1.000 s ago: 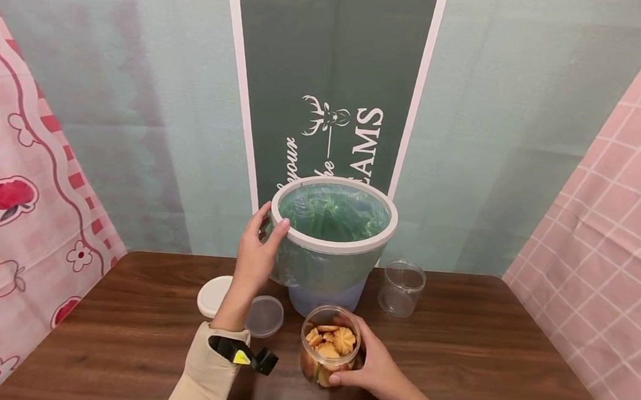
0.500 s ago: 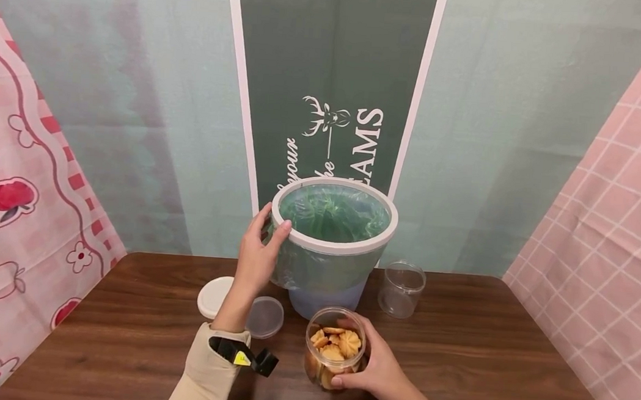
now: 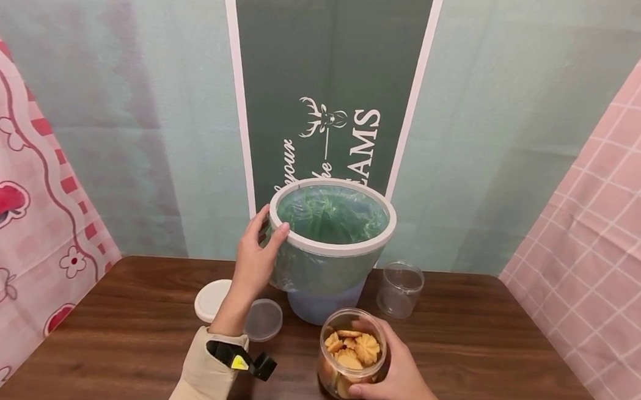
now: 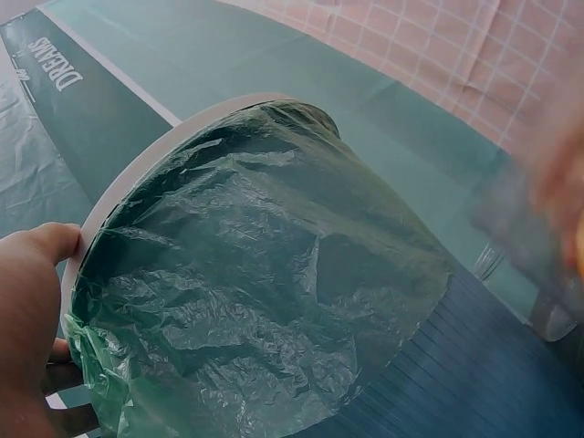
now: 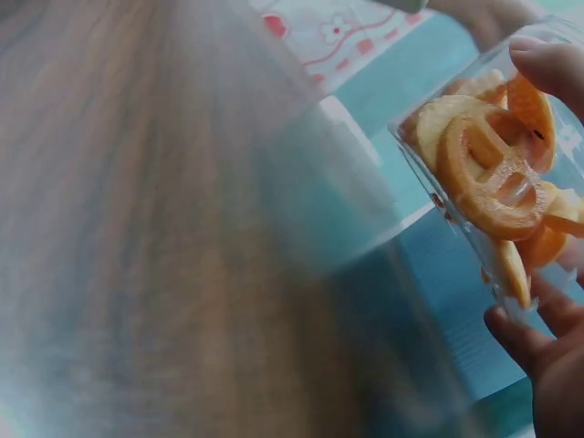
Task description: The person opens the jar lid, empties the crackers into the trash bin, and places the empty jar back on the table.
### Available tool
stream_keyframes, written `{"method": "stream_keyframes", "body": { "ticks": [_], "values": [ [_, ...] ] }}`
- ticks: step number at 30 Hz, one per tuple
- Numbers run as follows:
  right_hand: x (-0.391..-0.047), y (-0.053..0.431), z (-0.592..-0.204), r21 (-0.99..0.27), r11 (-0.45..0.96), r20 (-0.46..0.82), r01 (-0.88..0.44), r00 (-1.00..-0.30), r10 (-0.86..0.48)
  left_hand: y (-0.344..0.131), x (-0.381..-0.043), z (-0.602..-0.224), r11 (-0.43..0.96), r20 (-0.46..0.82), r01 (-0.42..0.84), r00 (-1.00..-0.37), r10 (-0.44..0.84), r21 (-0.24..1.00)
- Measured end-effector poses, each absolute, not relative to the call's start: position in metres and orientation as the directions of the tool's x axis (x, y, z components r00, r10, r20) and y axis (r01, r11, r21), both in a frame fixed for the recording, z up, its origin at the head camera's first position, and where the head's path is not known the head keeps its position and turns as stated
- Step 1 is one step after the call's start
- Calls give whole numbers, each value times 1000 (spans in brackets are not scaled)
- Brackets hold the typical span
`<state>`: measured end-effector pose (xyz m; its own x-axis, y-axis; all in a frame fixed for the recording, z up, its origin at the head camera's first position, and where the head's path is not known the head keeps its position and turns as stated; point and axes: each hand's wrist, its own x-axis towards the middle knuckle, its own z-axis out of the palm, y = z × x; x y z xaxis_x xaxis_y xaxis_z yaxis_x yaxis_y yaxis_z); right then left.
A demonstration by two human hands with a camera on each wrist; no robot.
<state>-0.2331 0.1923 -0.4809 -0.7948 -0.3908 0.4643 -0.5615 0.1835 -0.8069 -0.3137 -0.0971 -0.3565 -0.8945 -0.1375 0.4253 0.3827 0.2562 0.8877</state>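
My left hand [image 3: 253, 254] grips the left side of a trash can's pale rim [image 3: 335, 248], thumb at the front and fingers round the outside. A thin green bag [image 3: 321, 276] lines the trash can [image 3: 322, 307] and hangs down over its bluish body. In the left wrist view the thumb presses on the rim and the bag's crinkled outside [image 4: 246, 255] faces the camera. With my right hand [image 3: 403, 373] I hold a clear plastic jar [image 3: 331, 378] of golden cookies [image 3: 351, 353], lidless and upright, just in front of the can. Pretzel-shaped cookies [image 5: 493, 173] press against its wall in the right wrist view.
A second clear jar [image 3: 400, 290] stands right of the can. Left of it, partly behind my left forearm, lie a white lid [image 3: 212, 300] and a see-through lid [image 3: 263, 320]. The brown wooden table [image 3: 482, 357] meets cloth hangings at the back and sides.
My right hand has carried the jar of cookies to the right and slightly toward me. My left hand stays on the trash can's rim.
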Motion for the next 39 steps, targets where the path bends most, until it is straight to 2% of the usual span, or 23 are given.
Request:
{"method": "stream_keyframes", "body": {
  "ticks": [13,17,20,31,39],
  "values": [
    [-225,208,-385,-729,284,547,-623,-780,-305,-92,-312,-358,258,448,403,-882,-147,878],
    [-229,214,-353,-702,357,554,-617,-787,-271,-90,-310,-358,263,443,396,-884,-151,880],
    [-235,217,-330,-669,434,561,-604,-793,-238,-90,-310,-357,263,442,394,-884,-153,881],
    [-264,224,-256,-599,565,566,-568,-799,-203,-91,-311,-359,268,450,401,-879,-157,876],
    [-290,228,-226,-540,677,560,-500,-814,-155,-90,-312,-361,253,472,424,-865,-170,869]
  ]
}}
